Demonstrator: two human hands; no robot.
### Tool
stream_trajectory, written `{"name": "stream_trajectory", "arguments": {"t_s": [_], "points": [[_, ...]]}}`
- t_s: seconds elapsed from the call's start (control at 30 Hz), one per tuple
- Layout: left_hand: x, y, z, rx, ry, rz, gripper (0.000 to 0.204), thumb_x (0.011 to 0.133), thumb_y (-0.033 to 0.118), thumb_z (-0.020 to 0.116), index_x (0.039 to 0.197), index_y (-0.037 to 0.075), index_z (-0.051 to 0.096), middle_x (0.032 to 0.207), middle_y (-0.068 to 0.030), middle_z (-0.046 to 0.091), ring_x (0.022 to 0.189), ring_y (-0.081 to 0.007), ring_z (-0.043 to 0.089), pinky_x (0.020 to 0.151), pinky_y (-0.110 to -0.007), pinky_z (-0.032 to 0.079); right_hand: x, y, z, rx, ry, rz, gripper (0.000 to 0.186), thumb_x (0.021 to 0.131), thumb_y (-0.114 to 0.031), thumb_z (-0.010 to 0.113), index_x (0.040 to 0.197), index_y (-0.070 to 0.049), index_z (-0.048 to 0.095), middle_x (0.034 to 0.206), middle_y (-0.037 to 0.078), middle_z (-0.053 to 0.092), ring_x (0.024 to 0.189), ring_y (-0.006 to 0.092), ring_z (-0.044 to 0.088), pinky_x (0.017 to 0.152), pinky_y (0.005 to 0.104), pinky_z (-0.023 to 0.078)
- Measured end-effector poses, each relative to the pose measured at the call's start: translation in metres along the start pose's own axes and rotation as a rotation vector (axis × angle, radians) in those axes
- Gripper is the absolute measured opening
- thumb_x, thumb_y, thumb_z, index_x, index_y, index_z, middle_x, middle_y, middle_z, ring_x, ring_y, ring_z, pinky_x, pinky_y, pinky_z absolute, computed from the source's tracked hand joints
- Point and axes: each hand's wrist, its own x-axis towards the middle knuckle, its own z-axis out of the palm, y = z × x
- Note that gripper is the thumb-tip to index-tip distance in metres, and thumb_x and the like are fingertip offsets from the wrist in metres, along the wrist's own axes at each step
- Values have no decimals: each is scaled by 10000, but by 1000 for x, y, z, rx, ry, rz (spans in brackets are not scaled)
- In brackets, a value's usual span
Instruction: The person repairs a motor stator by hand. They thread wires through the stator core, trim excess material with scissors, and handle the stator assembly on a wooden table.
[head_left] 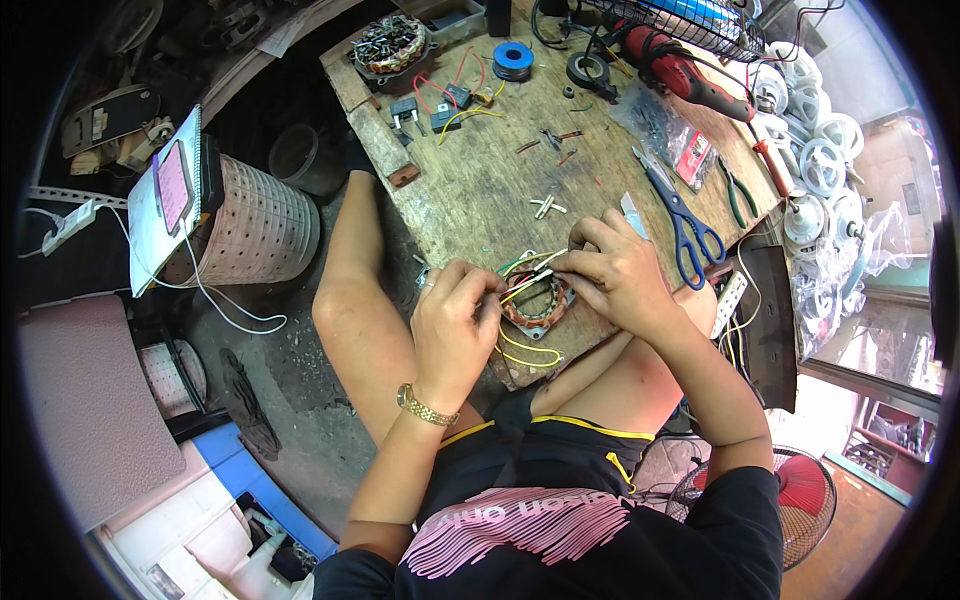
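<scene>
A ring-shaped motor stator (pixel 538 325) with orange-brown windings lies at the near edge of the wooden bench. Above it, my left hand (pixel 455 315) pinches a thin lead wire beside the ring's left side. My right hand (pixel 618 275) has thumb and fingers closed on a thin white sleeve (pixel 549 260), held slantwise over the stator. Whether the wire's end sits inside the sleeve I cannot tell. A yellow wire (pixel 528 361) loops out below the left fingers. Several short white sleeve pieces (pixel 548 207) lie just beyond the hands.
Blue-handled scissors (pixel 683 215), pliers (pixel 738 192) and a plastic bag (pixel 655 125) lie at the right. Farther off are a blue wire spool (pixel 513 60), black capacitors (pixel 447 118), a red power tool (pixel 685 75) and another wound stator (pixel 388 50). A perforated basket (pixel 262 225) stands left.
</scene>
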Motion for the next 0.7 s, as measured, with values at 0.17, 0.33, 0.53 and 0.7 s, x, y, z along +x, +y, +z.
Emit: {"name": "stream_trajectory", "arguments": {"t_s": [0.17, 0.33, 0.53, 0.7], "points": [[8, 7, -5, 101, -57, 8, 70, 783, 71, 733, 850, 74, 711, 883, -61, 640, 857, -296, 605, 759, -417, 486, 1, -1, -2, -29, -17, -13, 214, 729, -142, 826, 940, -141, 791, 929, 45, 619, 842, 249, 570, 669, 377, 491], [6, 11, -8, 96, -136, 5, 81, 795, 113, 755, 863, 95, 716, 889, -55, 633, 887, -301, 613, 766, -439, 482, 5, -8, -8, -3, -6, 5, 221, 737, -162, 812, 958, -165, 793, 975, 49, 619, 865, 256, 570, 692, 383, 498], [1, 10, 2, 68, -74, 0, 130, 754, 75, 793, 848, 58, 704, 871, -79, 643, 856, -310, 628, 750, -427, 506, 33, -9, -7, -49, -168, -178, 144, 734, -165, 772, 878, -163, 770, 982, 28, 627, 948, 259, 586, 698, 395, 546], [1, 11, 5, 102, -42, 15, 115, 763, 70, 790, 837, 56, 703, 859, -81, 639, 840, -302, 626, 728, -424, 510, 47, -12, -2, -75, -313, -224, 114, 725, -167, 756, 831, -125, 771, 920, 40, 671, 936, 269, 622, 734, 402, 564]]}}
